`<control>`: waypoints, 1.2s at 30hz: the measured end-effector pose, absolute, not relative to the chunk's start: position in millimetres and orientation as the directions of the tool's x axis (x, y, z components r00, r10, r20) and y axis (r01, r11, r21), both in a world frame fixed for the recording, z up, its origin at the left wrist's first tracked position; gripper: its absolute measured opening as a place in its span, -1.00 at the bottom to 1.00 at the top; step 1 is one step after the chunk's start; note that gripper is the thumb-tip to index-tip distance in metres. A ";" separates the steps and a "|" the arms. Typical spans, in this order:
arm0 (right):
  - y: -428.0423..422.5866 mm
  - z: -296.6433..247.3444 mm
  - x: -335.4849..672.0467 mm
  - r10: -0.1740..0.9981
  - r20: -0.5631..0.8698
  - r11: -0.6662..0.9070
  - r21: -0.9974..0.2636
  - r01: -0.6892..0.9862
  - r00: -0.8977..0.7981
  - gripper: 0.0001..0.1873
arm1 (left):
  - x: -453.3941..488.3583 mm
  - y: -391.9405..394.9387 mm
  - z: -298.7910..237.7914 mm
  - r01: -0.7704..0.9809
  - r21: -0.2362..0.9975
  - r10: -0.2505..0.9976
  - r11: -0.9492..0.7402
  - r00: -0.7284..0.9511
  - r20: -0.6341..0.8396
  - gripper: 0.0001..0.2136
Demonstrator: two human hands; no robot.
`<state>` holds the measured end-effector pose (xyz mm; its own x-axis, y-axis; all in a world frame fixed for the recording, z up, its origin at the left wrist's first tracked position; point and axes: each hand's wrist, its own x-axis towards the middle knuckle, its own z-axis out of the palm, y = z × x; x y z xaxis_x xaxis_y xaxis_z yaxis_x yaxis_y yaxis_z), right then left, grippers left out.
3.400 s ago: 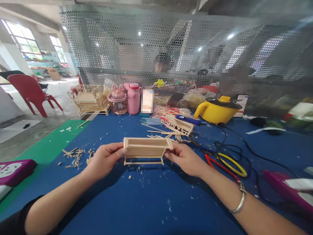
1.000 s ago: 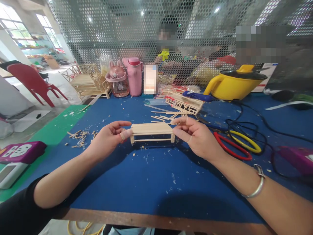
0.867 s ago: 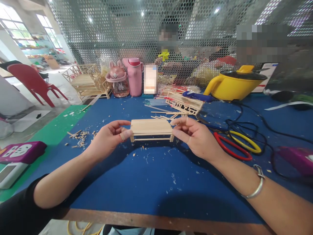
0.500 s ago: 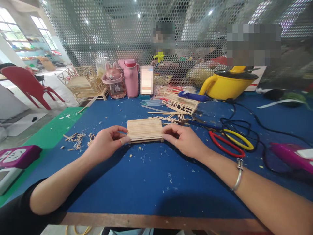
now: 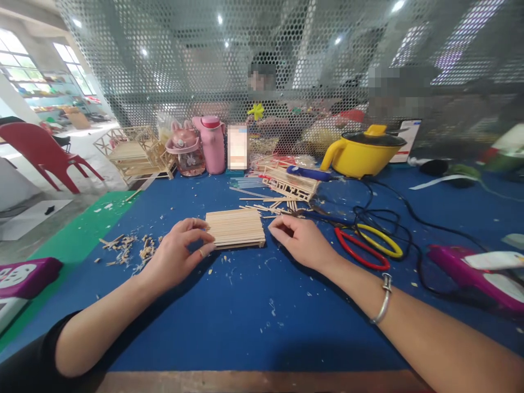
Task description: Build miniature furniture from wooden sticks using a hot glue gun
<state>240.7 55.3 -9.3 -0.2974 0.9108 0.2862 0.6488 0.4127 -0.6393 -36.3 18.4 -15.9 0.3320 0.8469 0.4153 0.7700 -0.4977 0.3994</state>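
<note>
A small panel of pale wooden sticks (image 5: 234, 228), laid side by side on a low frame, rests on the blue tabletop. My left hand (image 5: 180, 248) is at its left edge, thumb and fingertips gripping the near corner. My right hand (image 5: 305, 240) stands just right of the panel, apart from it, with curled fingers, a gap above the thumb and nothing visible in it. Loose sticks (image 5: 278, 205) lie behind the panel, beside a small stick-built piece (image 5: 290, 183).
Wood scraps (image 5: 118, 248) lie left of my left hand. Pliers with red and yellow handles (image 5: 362, 251), a black cable (image 5: 434, 210) and a yellow pot (image 5: 364, 155) are on the right. Pink bottles (image 5: 210, 144) and a larger stick structure (image 5: 133, 153) stand at the back, before a perforated metal screen (image 5: 172, 65).
My right hand has come off the panel's right end, leaving a small gap. My left hand remains at the left edge. The camera view has shifted slightly.
</note>
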 end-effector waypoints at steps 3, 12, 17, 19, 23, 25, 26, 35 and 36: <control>53.1 -9.8 240.7 0.908 0.264 0.418 -0.633 0.652 -0.327 -0.83 | -35.3 18.3 -16.6 0.778 0.385 0.846 -0.496 0.334 0.416 -0.81; 47.8 -9.6 239.8 0.884 0.284 0.465 -0.608 0.644 -0.371 -0.65 | -34.2 14.2 -12.3 0.782 0.362 0.842 -0.507 0.358 0.404 -0.80; 47.0 -7.8 241.8 0.874 0.313 0.485 -0.597 0.639 -0.371 -0.78 | -32.9 13.5 -11.1 0.744 0.496 0.876 -0.448 0.254 0.409 -0.73; 49.3 -6.1 244.9 0.877 0.336 0.479 -0.593 0.647 -0.342 -0.90 | -34.9 18.3 -10.6 0.731 0.584 0.907 -0.353 0.115 0.405 -0.70; 54.3 -1.9 251.2 0.885 0.368 0.457 -0.576 0.677 -0.285 -0.83 | -40.2 38.1 -3.2 0.771 0.583 0.917 -0.256 0.003 0.399 -0.63; 55.5 -0.8 252.4 0.889 0.365 0.448 -0.567 0.691 -0.277 -0.84 | -39.1 47.8 4.7 0.795 0.513 0.907 -0.324 0.107 0.407 -0.62; 55.8 -0.7 252.4 0.890 0.361 0.445 -0.563 0.696 -0.277 -0.85 | -36.8 51.4 9.1 0.798 0.463 0.896 -0.385 0.202 0.396 -0.59; 60.2 3.5 259.3 0.906 0.381 0.386 -0.571 0.725 -0.182 -0.81 | 9.0 66.6 25.9 0.787 0.131 0.784 -0.603 0.615 -0.081 -0.06; 61.5 5.0 262.4 0.905 0.395 0.379 -0.573 0.727 -0.160 -0.80 | 11.5 67.7 26.4 0.789 0.130 0.788 -0.601 0.612 -0.072 -0.09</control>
<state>262.4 61.5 5.0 -0.1603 0.9048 0.3946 0.7268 0.3787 -0.5730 11.5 67.7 26.4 0.6120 0.7875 -0.0720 0.7886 -0.6010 0.1296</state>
